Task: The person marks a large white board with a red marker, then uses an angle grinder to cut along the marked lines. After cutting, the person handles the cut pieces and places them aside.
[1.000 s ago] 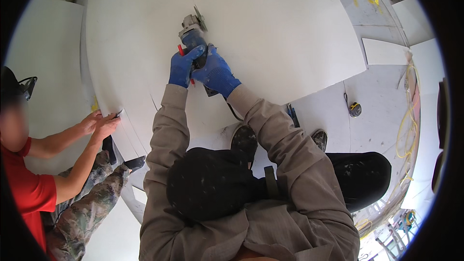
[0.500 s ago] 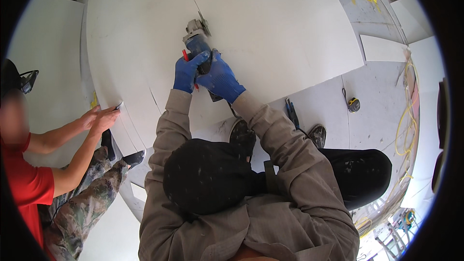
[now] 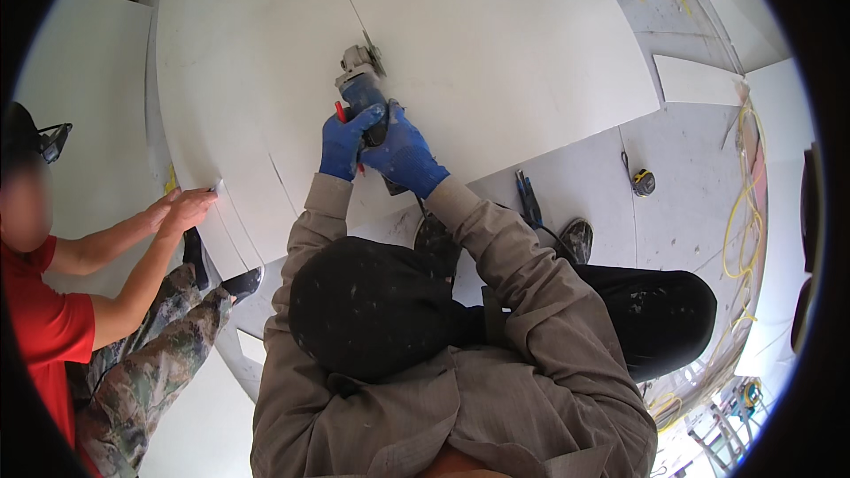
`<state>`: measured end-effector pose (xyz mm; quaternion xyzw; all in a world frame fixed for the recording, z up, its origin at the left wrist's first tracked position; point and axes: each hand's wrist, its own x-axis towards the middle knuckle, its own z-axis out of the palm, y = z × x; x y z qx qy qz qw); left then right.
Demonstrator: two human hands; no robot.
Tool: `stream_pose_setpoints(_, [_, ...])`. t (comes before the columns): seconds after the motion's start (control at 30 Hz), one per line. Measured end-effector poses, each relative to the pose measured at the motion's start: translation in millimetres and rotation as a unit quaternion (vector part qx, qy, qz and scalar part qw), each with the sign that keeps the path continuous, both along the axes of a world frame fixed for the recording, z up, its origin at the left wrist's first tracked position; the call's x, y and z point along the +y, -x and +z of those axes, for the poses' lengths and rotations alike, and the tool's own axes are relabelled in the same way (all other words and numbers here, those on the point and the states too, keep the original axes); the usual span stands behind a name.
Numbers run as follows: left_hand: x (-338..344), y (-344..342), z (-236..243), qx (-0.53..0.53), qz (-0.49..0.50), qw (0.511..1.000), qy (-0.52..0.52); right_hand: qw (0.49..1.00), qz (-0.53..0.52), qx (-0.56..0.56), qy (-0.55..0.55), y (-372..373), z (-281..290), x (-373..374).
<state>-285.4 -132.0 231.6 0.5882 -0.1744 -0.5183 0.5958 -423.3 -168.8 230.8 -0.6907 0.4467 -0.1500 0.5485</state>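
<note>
Both my hands, in blue work gloves, are closed round a blue angle grinder [image 3: 361, 93]. My left hand [image 3: 343, 143] grips the left side of its body, and my right hand [image 3: 405, 156] wraps its right side and rear. A slim red stick [image 3: 340, 111] shows beside my left hand; whether it is held or part of the tool I cannot tell. The grinder's disc [image 3: 373, 55] stands on edge at the large white board [image 3: 505, 44], at the near end of a thin dark slit [image 3: 356, 13]. A cord runs back from the grinder toward my knees.
At the left, a person in a red top [image 3: 53, 327] has both hands [image 3: 181, 210] on a small dark tool at the board's edge. Blue-handled pliers [image 3: 529, 199] and a tape measure [image 3: 643, 181] lie on the grey floor. Yellow cable [image 3: 739, 221] runs along the right.
The grinder and both my hands have drawn slightly toward me. The slit beyond the disc shows longer. The whole view has shifted a little.
</note>
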Motion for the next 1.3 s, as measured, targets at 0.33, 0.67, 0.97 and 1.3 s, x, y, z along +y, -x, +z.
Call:
stream_pose_setpoints(0.33, [10.3, 9.7, -7.7, 0.000, 0.002, 1.000, -0.015, 1.000, 0.000, 0.002, 0.013, 9.6, -7.5, 9.4])
stream_pose_setpoints(0.67, [14.4, 16.2, -9.5, -0.010, -0.002, 1.000, -0.012, 1.000, 0.006, 0.002, -0.005, 17.6, -7.4, 13.2])
stream_pose_setpoints(0.97, [15.3, 18.9, -12.7, -0.022, -0.003, 1.000, -0.020, 0.999, 0.015, 0.010, -0.026, 23.7, -0.6, 13.4])
stream_pose_setpoints(1.3, [25.6, 35.7, 1.3, -0.050, 0.007, 0.998, 0.024, 0.999, -0.010, -0.051, 0.016, 36.0, 9.7, 25.5])
